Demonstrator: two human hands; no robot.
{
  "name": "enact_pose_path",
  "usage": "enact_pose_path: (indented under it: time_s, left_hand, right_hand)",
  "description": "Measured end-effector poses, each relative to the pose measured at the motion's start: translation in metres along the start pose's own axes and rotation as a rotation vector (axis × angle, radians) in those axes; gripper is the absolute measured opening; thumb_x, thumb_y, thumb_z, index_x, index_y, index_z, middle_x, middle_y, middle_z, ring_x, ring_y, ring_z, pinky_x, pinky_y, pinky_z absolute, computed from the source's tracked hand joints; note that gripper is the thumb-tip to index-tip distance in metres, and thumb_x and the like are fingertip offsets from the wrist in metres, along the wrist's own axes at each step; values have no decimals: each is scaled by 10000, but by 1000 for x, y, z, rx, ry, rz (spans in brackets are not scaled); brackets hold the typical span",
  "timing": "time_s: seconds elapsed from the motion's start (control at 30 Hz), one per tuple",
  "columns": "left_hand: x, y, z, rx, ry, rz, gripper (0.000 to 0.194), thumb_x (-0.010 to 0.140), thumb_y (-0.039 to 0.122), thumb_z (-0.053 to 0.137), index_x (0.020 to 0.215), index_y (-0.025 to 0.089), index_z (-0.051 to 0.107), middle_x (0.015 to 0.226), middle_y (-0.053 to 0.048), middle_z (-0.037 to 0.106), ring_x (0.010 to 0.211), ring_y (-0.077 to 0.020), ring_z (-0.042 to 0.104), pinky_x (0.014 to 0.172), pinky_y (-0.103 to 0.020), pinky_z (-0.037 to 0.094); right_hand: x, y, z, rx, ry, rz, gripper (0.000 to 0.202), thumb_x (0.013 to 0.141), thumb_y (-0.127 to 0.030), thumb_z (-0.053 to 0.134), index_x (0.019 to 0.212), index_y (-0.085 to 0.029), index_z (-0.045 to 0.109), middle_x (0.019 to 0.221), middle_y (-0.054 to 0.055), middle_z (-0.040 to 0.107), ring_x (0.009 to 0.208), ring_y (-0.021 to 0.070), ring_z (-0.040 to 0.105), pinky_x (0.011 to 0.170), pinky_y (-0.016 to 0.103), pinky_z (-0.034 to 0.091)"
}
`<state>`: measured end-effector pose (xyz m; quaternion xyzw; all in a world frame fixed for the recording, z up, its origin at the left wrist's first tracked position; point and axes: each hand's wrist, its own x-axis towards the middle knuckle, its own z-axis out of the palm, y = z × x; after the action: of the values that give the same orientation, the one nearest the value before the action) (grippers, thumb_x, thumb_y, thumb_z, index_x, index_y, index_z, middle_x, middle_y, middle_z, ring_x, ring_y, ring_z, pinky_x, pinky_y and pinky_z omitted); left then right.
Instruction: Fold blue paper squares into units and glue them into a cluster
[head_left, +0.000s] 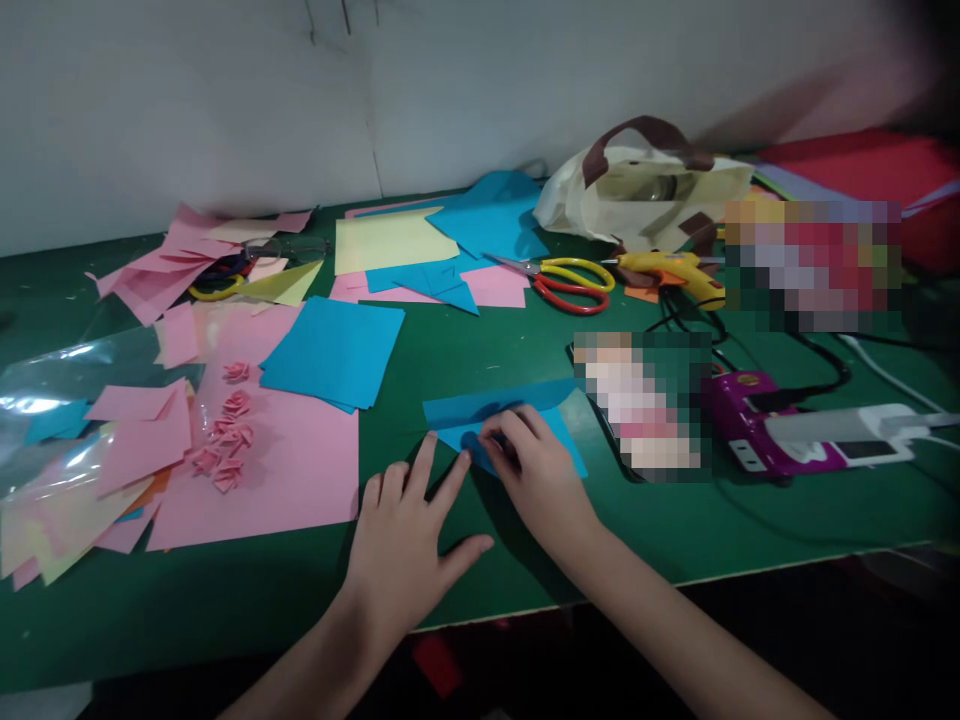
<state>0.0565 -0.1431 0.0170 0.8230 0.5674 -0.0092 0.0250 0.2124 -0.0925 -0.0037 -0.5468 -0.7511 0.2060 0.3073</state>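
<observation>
Blue sheet (469, 407), 1; left hand (401, 515) splayed, touching it; right hand (541, 468) pinching it; 6 pink roses (240, 437)

Blue paper (484, 404), creased across, lying askew on green tabletop (480, 340).

Cream bag (637, 228), near wall (225, 110); yellow glue gun (664, 266) beside scissors (535, 269); purple power adapter (739, 412) at right.

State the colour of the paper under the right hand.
Blue; the paper shows in the head view, partly covered by the right hand.
</observation>
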Motion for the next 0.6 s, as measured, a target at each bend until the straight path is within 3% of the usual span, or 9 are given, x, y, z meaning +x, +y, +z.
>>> enact_pose_path:
  time_s: [0.37,0.6]
  left_hand:
    - [2,2,-3,26,-21,0,594,820,577,476,1319,256,470,1405,-124,402,908,-276,502,737,-413,414]
    - [2,4,-3,42,-47,-25,614,810,571,490,1351,289,422,1424,-136,377,935,-294,504,754,-460,393]
  right_hand:
    - [-5,8,-4,97,-139,-188,238,875,-83,399,968,-194,588,943,76,570,873,180,561,745,324,489]
    - [-16,13,-12,138,-143,-184,291,861,-84,446,1099,-222,540,1016,75,571,958,181,555,812,345,504]
